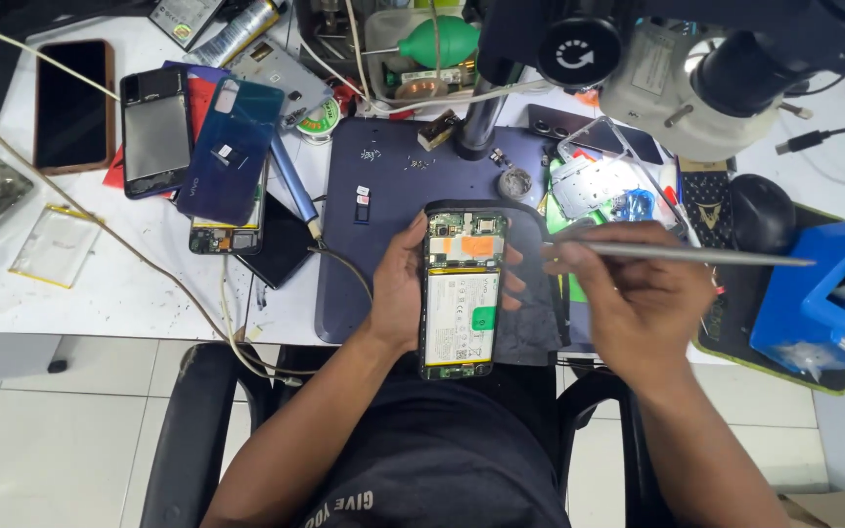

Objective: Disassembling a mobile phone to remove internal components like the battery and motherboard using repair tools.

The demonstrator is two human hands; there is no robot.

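1. At centre frame, over the dark work mat (383, 196): opened smartphone (462, 291) with back cover off, battery and green circuit board exposed, lying lengthwise toward the lower edge.
2. Left hand (398, 288) wrapped around the phone's left long edge, thumb side on that edge, fingertips (512, 286) showing past the right edge; clamped across the width of the frame.
3. Right hand (638, 293) closed on a slim metal tool (696, 256) (tweezers or a probe, cannot tell which), shaft running toward the right of the frame, tip pointing at the phone's upper right corner, near it but contact not clear.
4. Handling, as a judgement: light, flat, stiff as a whole, yet fragile inside; thin ribbon connectors and board parts probably easy to nick, battery not to be pierced or bent.
5. Best hold likely by the two long side rails, as now, with no pressure on the board or battery face.
6. Upper left of frame: several other phones and a blue back cover (232, 147) on the white bench; upper right, a microscope head (677, 78).
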